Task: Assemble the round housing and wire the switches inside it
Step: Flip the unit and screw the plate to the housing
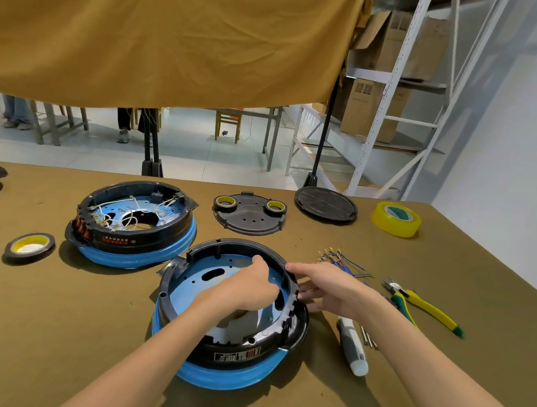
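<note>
At the far left of the tabletop [45, 328] lies a black roll of tape [30, 247], and just right of it stands a finished housing [134, 225] on a blue ring, its inside crossed with white wires and a row of red switches set in its near-left wall. Further right, toward the back, sit a grey cover plate [248, 221] carrying two small tape rolls, a black round lid [326, 205] and a yellow tape roll [396, 219].

In the near centre sits the round housing [231, 313] being worked on, a black wall on a blue base, with no wires or switches seen inside it. The left hand [247, 288] reaches down into it, curled, its fingers hidden beneath the palm, so whether they pinch anything cannot be told. The right hand [321, 284] rests on the right rim at the notched switch slots, its fingers loosely spread along the outer wall.

To the right lie a bundle of blue wires [340, 261] with brass terminals, a grey-and-white screwdriver [352, 348] and yellow-green pliers [422, 308].

The step in hand seems to be seating the wall on its base or readying the slots; wiring has not begun. The next move likely calls for steadying the rim while switches are pressed into the slots, then fetching the terminal wires.
</note>
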### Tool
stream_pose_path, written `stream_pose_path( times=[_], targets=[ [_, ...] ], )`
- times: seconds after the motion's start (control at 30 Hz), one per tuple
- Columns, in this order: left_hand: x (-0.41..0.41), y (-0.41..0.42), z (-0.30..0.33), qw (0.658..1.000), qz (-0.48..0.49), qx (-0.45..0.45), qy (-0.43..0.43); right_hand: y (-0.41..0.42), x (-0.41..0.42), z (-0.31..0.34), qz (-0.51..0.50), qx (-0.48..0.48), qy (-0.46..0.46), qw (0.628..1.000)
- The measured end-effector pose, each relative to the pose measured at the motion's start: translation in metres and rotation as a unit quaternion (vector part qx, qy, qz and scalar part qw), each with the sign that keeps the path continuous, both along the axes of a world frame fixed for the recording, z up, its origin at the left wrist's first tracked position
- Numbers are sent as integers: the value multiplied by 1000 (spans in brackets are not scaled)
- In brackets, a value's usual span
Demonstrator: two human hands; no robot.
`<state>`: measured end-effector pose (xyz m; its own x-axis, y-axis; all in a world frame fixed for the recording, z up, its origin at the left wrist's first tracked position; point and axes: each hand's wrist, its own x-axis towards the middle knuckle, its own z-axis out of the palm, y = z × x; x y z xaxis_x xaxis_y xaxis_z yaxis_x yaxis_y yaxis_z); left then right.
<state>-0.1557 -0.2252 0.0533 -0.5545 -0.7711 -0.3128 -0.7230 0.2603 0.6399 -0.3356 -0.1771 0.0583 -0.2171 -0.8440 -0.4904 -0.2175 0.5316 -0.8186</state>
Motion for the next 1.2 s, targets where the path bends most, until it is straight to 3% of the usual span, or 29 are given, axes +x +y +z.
stream_pose_path(
  times=[0.17,0.3,0.43,0.53,0.6,0.7,0.8,0.87,0.93,1.0,1.2],
  targets=[
    [-3,0,11,996,38,-22,75,7,-1,14,-13,9,-164,986],
    [-5,12,27,990,63,-36,123,6,4,19,-63,-78,-182,978],
    [3,33,43,975,101,-84,180,8,5,29,-95,-138,-132,977],
    [9,55,51,936,139,-191,260,14,11,37,-126,-191,-76,971],
    [10,66,57,915,132,-202,323,20,19,47,-118,-238,-53,963],
    [14,78,66,892,128,-208,381,27,37,65,-104,-331,-3,938],
    [29,85,73,862,170,-238,413,34,54,82,-104,-434,109,888],
    [44,85,77,867,183,-168,432,38,62,87,-60,-501,179,845],
    [58,81,80,869,185,-19,458,39,66,88,-10,-530,251,810],
    [69,79,80,846,180,117,488,41,68,85,25,-537,299,789],
    [83,81,57,777,220,260,529,48,78,64,114,-505,408,752]
  ],
)
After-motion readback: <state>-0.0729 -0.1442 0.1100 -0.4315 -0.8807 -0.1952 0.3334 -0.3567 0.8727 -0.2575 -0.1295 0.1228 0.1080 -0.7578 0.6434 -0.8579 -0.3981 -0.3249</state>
